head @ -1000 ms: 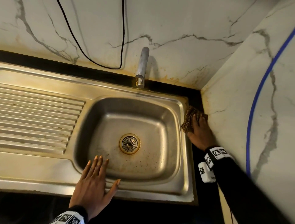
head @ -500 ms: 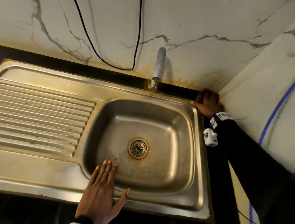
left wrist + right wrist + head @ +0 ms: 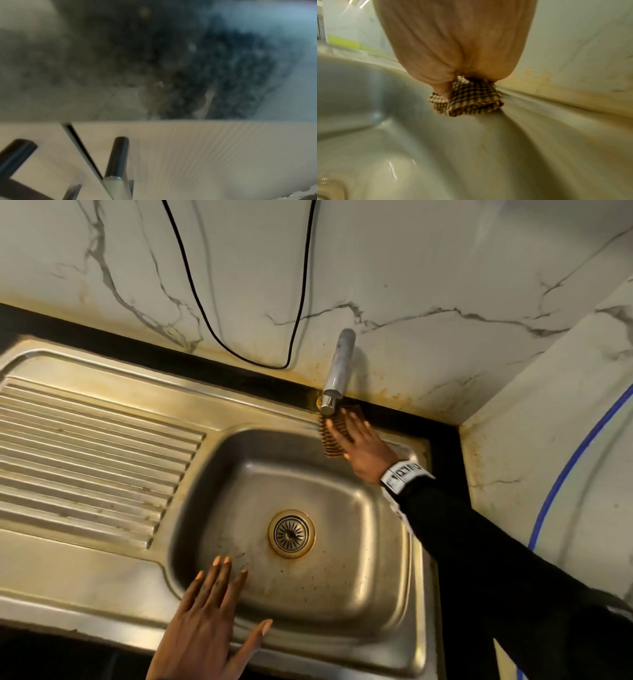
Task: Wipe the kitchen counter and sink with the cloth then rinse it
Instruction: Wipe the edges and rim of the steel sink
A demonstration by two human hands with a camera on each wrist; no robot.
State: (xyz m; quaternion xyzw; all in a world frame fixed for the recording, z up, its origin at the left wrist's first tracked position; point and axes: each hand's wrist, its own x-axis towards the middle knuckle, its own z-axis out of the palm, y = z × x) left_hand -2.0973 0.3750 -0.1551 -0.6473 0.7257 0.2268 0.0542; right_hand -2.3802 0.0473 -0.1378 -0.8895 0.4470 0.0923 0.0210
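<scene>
Two risks stand out from where the fingers now lie. The right hand [image 3: 364, 445] presses the checked cloth [image 3: 331, 436] flat on the sink's back rim, fingers stretched over it, with the thumb tucked against the bunched fabric in the right wrist view, so it is pressed down more than gripped. Just ahead of the fingertips stands the tap [image 3: 337, 371], its base ringed with orange grime, and the cloth's far edge looks to be touching or nearly touching that base. If the wipe runs on that way, I judge the knuckles may knock the tap, or the folded cloth may catch on it and slide out from under the fingers. The basin of the sink [image 3: 191, 474] drops away beside the thumb, so a loose cloth could tumble in. The left hand [image 3: 205, 628] rests open, fingers straight and spread, on the front rim with its fingertips over the basin edge; the metal may be wet, and that bracing hand could skid. A black cable [image 3: 205, 302] hangs on the wall beyond the tap, well clear.
</scene>
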